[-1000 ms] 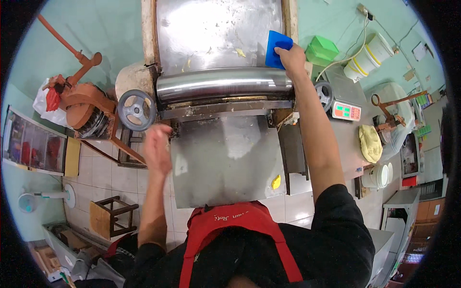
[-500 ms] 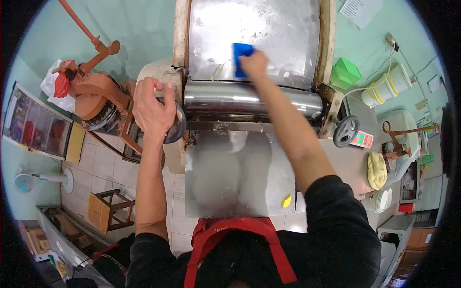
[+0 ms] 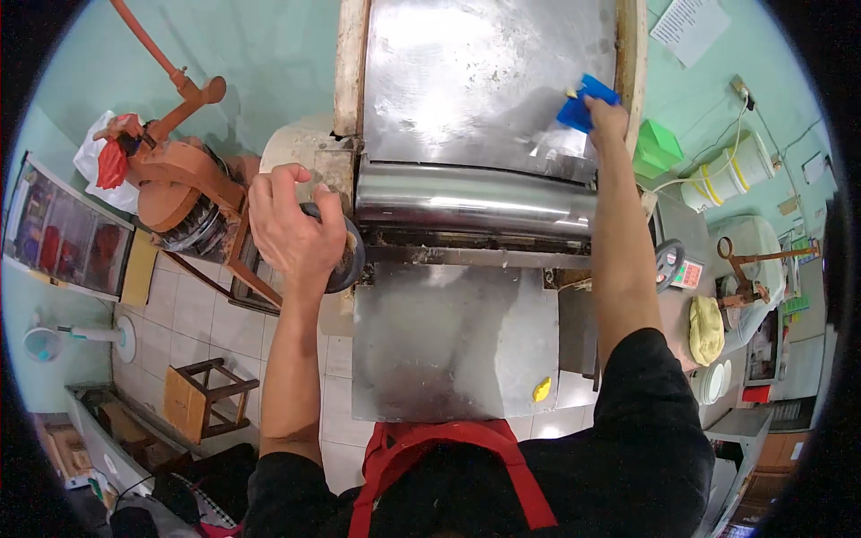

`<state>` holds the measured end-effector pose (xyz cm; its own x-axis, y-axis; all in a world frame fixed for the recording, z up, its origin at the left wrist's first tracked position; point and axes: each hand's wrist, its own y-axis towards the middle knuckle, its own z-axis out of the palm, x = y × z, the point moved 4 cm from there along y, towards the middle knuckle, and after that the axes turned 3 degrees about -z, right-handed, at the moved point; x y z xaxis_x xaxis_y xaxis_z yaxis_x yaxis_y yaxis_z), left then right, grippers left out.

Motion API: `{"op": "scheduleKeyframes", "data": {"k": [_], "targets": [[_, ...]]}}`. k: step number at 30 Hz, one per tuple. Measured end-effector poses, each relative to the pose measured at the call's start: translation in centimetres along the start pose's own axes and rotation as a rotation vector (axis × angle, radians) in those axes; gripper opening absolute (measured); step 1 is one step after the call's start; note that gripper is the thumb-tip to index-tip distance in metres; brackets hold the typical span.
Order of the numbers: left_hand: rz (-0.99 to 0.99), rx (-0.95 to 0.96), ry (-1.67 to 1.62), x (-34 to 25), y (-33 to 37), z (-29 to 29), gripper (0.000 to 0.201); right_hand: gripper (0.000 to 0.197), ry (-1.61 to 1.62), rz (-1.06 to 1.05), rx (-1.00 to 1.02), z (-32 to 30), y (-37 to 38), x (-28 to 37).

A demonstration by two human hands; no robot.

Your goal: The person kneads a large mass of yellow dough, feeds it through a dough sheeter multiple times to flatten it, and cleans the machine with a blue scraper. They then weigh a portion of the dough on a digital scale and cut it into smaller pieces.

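Observation:
Around the left rim of a black handwheel curl the fingers of my left hand, thumb apart from them; the hand hides most of the wheel. At the upper right, my right hand is closed on a blue scraper, holding it against the sloping metal plate close to its right side rail. A small pale-yellow bit shows at the scraper's left corner. Below the plate lies a shiny steel roller. A yellow lump sits on the lower metal tray near its right front corner.
A brown-orange machine and a wooden stool stand at left. To the right are a second handwheel, a green container, a white bucket and a yellow cloth-like bundle. My right forearm crosses the roller's right end.
My right hand has swept the blue scraper rightward across the plate, from its middle to the right rail. My left hand stays at the handwheel. The view has shifted slightly.

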<state>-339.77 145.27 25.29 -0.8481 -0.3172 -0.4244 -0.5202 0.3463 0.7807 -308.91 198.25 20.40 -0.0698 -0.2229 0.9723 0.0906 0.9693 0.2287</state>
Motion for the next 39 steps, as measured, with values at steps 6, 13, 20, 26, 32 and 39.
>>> {"op": "scheduleKeyframes", "data": {"k": [6, 13, 20, 26, 32, 39], "targets": [[0.002, -0.036, -0.028, 0.2, -0.1, -0.1, 0.023, 0.04, -0.692, -0.416, 0.265, 19.9, -14.4, 6.2], [-0.019, -0.087, 0.016, 0.5, -0.3, -1.0, 0.026, 0.039, -0.159, 0.062, 0.447, 15.4, -17.5, 2.4], [0.06, -0.066, -0.048, 0.0, -0.4, 0.0, 0.029, 0.039, -0.426, -0.301, 0.139, 6.9, 4.5, 7.4], [0.028, -0.054, -0.029, 1.1, -0.5, -0.5, 0.027, 0.035, -0.975, -0.655, 0.783, 22.8, -20.7, 8.1], [0.072, -0.094, -0.075, 0.7, -0.6, -0.3, 0.025, 0.043, -0.958, -0.56, 0.631, 5.6, -9.2, 7.0], [0.172, -0.151, -0.113, 0.3, -0.9, 0.4, 0.028, 0.046, -0.893, -0.579, 0.497, 8.1, -14.2, 0.9]]}}
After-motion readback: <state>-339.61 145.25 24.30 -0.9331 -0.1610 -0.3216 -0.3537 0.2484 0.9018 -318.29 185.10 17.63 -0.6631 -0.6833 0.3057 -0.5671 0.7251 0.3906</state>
